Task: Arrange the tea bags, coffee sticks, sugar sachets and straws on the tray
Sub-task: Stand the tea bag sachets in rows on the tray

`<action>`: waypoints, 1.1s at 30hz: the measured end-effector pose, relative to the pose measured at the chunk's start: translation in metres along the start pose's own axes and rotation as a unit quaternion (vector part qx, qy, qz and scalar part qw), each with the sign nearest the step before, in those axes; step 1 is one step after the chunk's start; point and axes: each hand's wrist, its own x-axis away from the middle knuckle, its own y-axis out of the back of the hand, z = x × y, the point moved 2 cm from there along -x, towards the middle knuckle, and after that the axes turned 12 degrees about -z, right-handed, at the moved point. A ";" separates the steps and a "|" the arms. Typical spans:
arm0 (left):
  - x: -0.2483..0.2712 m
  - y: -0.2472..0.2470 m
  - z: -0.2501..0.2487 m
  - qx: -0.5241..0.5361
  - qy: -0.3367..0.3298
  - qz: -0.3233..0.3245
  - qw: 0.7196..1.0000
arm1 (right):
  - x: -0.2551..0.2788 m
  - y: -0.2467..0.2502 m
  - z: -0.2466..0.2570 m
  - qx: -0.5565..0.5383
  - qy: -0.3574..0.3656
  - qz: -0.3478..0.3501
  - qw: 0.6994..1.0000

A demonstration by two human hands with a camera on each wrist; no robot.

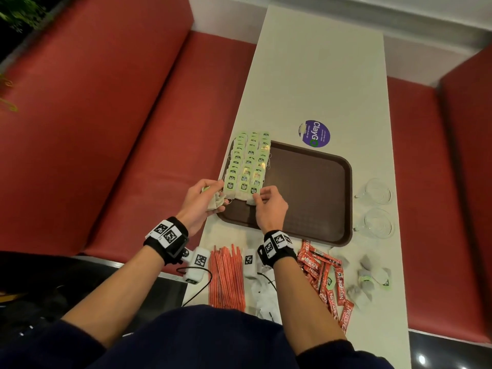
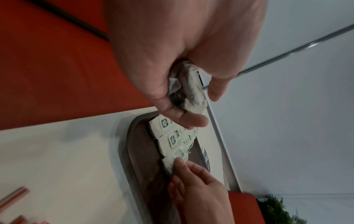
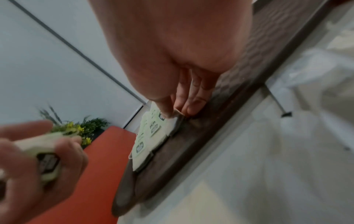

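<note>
Tea bags (image 1: pixel 247 166): flat paper squares, rowed on textured tray (image 1: pixel 314 193).

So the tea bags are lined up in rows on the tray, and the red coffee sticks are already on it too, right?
Not quite. The tea bags do sit in rows on the tray, but the head view shows the coffee sticks lying on the table, near the tray's closer edge.

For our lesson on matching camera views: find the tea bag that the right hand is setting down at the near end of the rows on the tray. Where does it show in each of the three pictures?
Head: the tea bag lies at centre, under the right hand's fingertips.
Left wrist: the tea bag sits below centre, touched from below.
Right wrist: the tea bag is at centre, under the fingertips.
Shared landmark: the brown tray.
</note>
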 end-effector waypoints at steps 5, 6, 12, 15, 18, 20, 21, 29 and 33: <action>0.000 0.002 -0.001 0.000 -0.003 0.012 1.000 | 0.004 -0.003 0.001 0.033 0.024 -0.037 0.999; 0.000 0.002 -0.001 -0.006 -0.003 0.012 1.000 | 0.003 -0.003 0.002 0.031 0.022 -0.039 0.999; -0.009 0.004 0.000 -0.131 -0.049 -0.008 0.990 | 0.001 0.002 0.006 0.034 0.026 -0.051 0.998; -0.016 0.000 -0.004 -0.253 -0.134 -0.044 0.957 | 0.005 0.005 0.008 0.039 0.053 -0.046 0.997; -0.028 -0.009 -0.008 -0.348 -0.223 -0.047 0.910 | 0.010 0.001 0.009 0.074 0.085 -0.012 0.994; -0.039 -0.016 -0.006 -0.405 -0.271 -0.034 0.873 | 0.011 -0.002 0.008 0.088 0.088 0.005 0.992; -0.042 -0.020 -0.004 -0.430 -0.289 -0.027 0.855 | 0.010 -0.002 0.008 0.094 0.087 0.010 0.992; -0.060 -0.026 0.014 -0.553 -0.349 0.004 0.757 | 0.008 -0.003 0.015 0.131 0.078 0.033 0.988; -0.057 -0.031 0.008 -0.546 -0.359 0.014 0.757 | 0.008 0.003 0.019 0.128 0.081 0.034 0.988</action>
